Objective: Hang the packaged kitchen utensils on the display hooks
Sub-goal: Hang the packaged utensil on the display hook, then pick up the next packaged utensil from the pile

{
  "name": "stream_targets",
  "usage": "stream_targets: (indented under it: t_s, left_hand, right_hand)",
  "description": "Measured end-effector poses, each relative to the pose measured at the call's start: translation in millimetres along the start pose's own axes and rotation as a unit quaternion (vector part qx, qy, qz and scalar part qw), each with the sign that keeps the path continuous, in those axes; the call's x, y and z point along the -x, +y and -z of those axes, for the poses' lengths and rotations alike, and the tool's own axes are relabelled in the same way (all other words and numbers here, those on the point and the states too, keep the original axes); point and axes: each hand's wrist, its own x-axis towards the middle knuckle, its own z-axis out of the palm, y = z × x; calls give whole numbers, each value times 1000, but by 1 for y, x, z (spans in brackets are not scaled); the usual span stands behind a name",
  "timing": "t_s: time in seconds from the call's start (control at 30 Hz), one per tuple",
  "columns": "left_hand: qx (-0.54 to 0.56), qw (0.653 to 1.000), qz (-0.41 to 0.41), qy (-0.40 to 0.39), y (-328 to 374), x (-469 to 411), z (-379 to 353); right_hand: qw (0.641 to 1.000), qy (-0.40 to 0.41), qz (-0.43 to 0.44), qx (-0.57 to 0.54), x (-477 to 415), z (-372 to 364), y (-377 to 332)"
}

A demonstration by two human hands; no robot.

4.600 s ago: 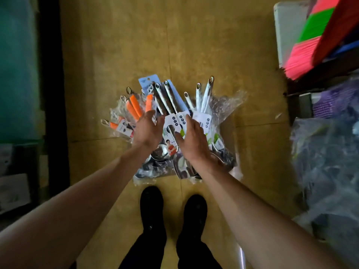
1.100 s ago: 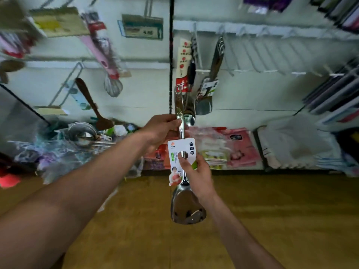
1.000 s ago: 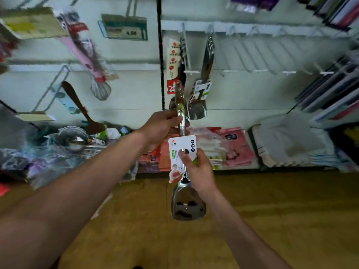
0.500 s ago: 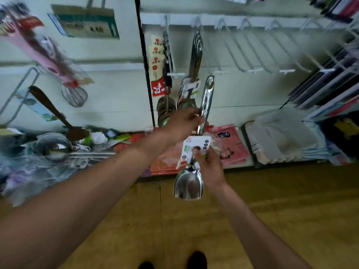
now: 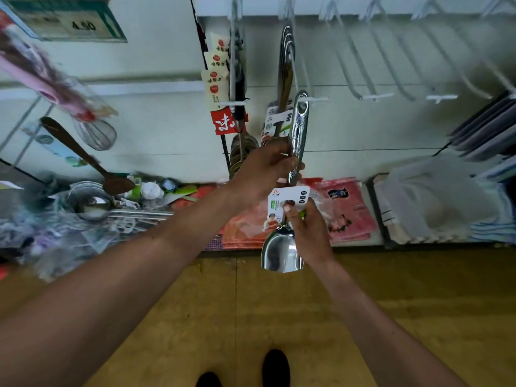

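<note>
- Spatula (image 5: 293,174): shiny steel, embossed handle with a slot at the top, white card label (image 5: 287,203), upright, slot end at a hook (image 5: 312,99) tip.
- Left hand (image 5: 262,170) grips mid-handle.
- Right hand (image 5: 307,233) pinches label and neck above the blade.

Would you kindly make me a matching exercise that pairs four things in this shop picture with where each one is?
Things:
1. steel spatula
2. wooden spoon
3. price tag
4. shoes

Places:
a. on the floor, at the bottom edge
b. top left corner
c. gripped by the left hand and right hand
d. at the left, tilted, bowl end down

Pairs: 1-c; 2-d; 3-b; 4-a
</note>
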Motion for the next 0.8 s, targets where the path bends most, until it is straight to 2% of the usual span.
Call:
stream_targets:
  t_s: [0.17,0.53,0.7,0.8]
  left_hand:
    - [-11,999,22,24,2,-24,0]
    - [-22,983,45,178,23,-104,14]
    - [-9,980,33,196,15,-114,20]
    - [-17,977,33,209,3,-106,31]
  right_hand:
    - [1000,-30,-7,0,-28,5,1]
    - [996,-23,43,74,-133,-4,-27]
    - [994,-37,26,97,-168,-4,-23]
    - [995,-6,24,94,-178,-5,-17]
